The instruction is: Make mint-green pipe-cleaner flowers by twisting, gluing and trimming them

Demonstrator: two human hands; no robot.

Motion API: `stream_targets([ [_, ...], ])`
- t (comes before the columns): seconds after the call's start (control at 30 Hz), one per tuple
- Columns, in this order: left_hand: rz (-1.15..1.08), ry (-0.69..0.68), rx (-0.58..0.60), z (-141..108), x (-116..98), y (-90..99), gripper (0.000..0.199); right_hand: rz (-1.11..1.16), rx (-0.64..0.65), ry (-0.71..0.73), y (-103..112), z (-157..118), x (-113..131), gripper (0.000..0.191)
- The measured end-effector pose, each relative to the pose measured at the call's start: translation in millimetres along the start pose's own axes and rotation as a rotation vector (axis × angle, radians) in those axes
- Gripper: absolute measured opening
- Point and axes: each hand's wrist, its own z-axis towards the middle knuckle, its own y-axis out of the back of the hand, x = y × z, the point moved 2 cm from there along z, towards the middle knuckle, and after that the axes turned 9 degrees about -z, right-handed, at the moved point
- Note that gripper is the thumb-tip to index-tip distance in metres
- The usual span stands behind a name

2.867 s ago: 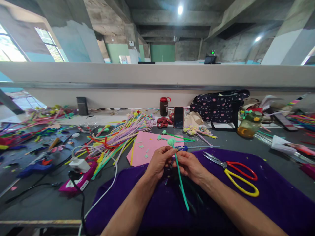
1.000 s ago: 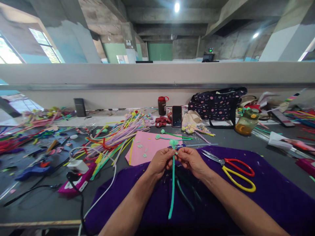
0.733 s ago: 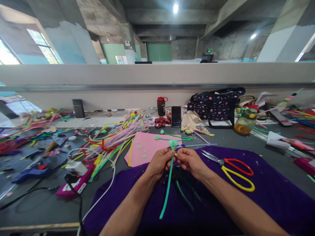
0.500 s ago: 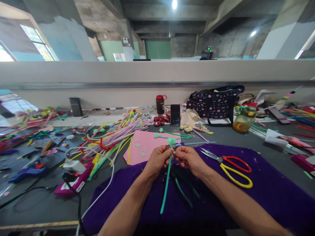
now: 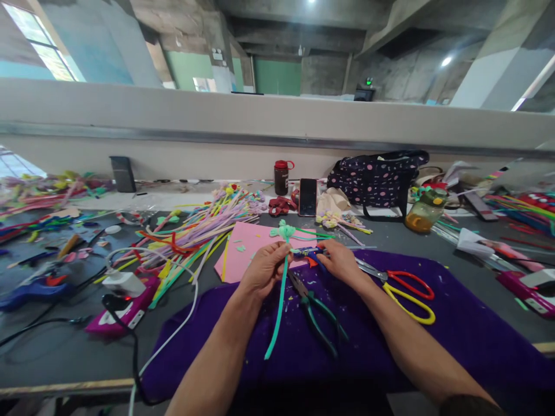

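My left hand (image 5: 265, 267) pinches a mint-green pipe-cleaner flower (image 5: 285, 231) just below its fluffy head, and its stem hangs down towards me. My right hand (image 5: 340, 260) is closed on a small blue hot glue gun (image 5: 313, 254) with an orange trigger. The gun's tip is close to my left fingertips; whether it touches the flower I cannot tell. Below my hands, dark green-handled pliers (image 5: 314, 312) lie on a purple cloth (image 5: 208, 346). Scissors (image 5: 403, 283) with one red and one yellow handle rest beside my right forearm.
Behind my hands is a pink sheet (image 5: 236, 260) with green scraps. Bundled pipe cleaners (image 5: 208, 225) and a magenta power strip (image 5: 125, 312) with cables are to the left. At the back stand a phone (image 5: 307, 197), a bottle (image 5: 281, 179), a patterned bag (image 5: 373, 182) and a green jug (image 5: 425, 214).
My right hand has left the flower, moved slightly right and taken hold of the glue gun. My left hand and the flower have shifted a little left. The pliers now show clearly.
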Motion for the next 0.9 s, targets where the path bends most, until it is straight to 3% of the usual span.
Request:
stream_targets([
  [0.2, 0.035, -0.023, 0.019, -6, -3, -3.7, 0.029, -0.099, 0.142, -0.111, -11, 7, -3, 0.041],
  [0.37, 0.061, -0.095, 0.023, -10, -6, -4.4, 0.028, 0.059, 0.190, -0.119, -16, 7, -12, 0.028],
  [0.53, 0.079, -0.197, -0.057, -9, -7, -2.8, 0.028, 0.344, 0.197, -0.106, -8, -2, -14, 0.024],
  [0.6, 0.122, -0.288, -0.112, -9, -8, -1.4, 0.026, 0.584, 0.120, -0.093, 0, -7, -9, 0.026],
  [0.7, 0.318, -0.450, -0.222, -12, -11, 0.7, 0.022, 0.879, -0.104, -0.100, 13, -14, -2, 0.028],
  [0.77, 0.511, -0.554, -0.291, -15, -13, 1.0, 0.019, 0.963, -0.212, -0.118, 18, -18, 3, 0.027],
  [0.9, 0.798, -0.712, -0.332, -19, -14, -2.1, 0.013, 1.068, -0.297, -0.153, 20, -25, 8, 0.029],
])
